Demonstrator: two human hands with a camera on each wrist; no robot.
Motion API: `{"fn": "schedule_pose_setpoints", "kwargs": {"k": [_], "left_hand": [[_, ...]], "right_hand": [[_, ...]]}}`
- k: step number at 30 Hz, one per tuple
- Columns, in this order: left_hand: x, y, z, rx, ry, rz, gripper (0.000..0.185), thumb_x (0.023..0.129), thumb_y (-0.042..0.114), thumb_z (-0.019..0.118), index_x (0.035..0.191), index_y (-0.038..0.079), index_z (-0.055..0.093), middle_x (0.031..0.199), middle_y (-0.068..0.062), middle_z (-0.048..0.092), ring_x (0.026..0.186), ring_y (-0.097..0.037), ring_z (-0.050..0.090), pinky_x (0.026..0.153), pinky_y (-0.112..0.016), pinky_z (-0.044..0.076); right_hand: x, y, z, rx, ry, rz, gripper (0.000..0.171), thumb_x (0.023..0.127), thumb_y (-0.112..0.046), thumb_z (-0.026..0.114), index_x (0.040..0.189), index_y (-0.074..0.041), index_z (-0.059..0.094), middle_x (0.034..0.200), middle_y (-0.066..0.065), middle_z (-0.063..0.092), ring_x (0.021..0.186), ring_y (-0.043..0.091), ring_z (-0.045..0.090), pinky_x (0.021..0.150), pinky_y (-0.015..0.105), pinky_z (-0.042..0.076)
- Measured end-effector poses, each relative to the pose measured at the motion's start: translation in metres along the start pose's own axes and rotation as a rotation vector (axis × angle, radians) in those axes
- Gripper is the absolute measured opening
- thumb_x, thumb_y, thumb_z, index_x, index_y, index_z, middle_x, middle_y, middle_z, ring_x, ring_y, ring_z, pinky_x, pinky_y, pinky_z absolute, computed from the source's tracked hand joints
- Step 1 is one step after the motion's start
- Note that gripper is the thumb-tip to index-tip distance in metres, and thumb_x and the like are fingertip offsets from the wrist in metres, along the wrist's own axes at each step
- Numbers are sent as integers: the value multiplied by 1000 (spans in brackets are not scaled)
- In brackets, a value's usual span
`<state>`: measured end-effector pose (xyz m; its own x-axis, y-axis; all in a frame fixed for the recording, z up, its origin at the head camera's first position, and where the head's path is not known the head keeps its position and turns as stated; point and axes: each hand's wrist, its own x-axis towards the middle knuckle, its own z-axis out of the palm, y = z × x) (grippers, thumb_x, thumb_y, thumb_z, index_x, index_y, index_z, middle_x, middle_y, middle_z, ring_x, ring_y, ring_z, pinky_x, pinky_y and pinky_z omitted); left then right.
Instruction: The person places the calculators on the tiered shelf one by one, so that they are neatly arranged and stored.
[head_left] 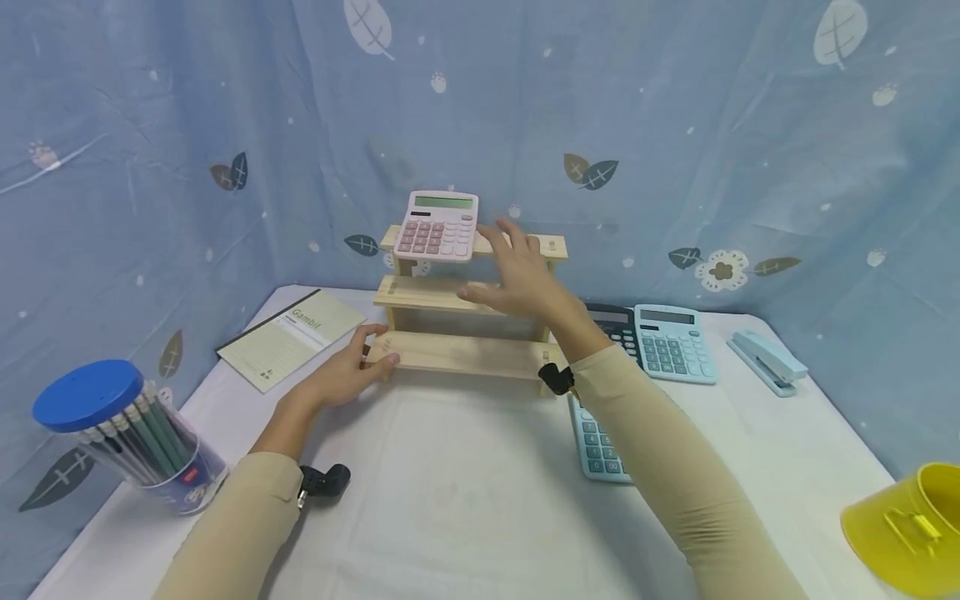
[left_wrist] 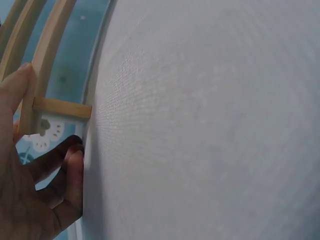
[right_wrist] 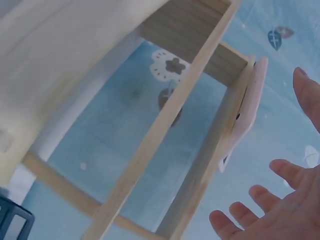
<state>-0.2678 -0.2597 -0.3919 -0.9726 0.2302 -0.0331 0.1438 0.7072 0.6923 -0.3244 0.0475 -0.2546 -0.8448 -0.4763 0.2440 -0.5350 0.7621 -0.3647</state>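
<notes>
Left hand [head_left: 341, 377]: fingers curled round the left end of the lowest step of the 3-step wooden rack [head_left: 465, 354], thumb on top; the left wrist view shows the thumb and fingertips [left_wrist: 70, 155] pinching the rack's end where it meets the white tablecloth [head_left: 465, 492]

Right hand [head_left: 525, 279]: fingers spread and relaxed, holding nothing, hovering in front of the rack's top step, just right of the pink calculator [head_left: 438, 227]. Cannot tell whether the fingertips touch the wood

Pink calculator lies on the top step, apart from the right hand; in the right wrist view it [right_wrist: 247, 112] shows edge-on beside the open palm [right_wrist: 295, 205]

Right of the right forearm: a dark calculator [head_left: 611, 321] and a light blue calculator [head_left: 672, 343]; another blue calculator [head_left: 600, 442] partly under the sleeve

Left of the left hand: notebook [head_left: 292, 337], pencil tub with blue lid [head_left: 123, 433]
</notes>
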Motion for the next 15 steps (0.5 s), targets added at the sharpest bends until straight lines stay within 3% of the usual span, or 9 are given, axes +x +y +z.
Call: {"fn": "schedule_pose_setpoints", "kwargs": {"k": [15], "left_hand": [[1,-2,-3,0,-16,-9,78,103,60,51,161,22,15,144,-31,49,128,-45,55,102,-59,46]], "right_hand": [[-44,19,-8,-61,-6,-13,95,91,-54,72,163,-17,24,167,16,19,149,46,19,117,66,22]]}}
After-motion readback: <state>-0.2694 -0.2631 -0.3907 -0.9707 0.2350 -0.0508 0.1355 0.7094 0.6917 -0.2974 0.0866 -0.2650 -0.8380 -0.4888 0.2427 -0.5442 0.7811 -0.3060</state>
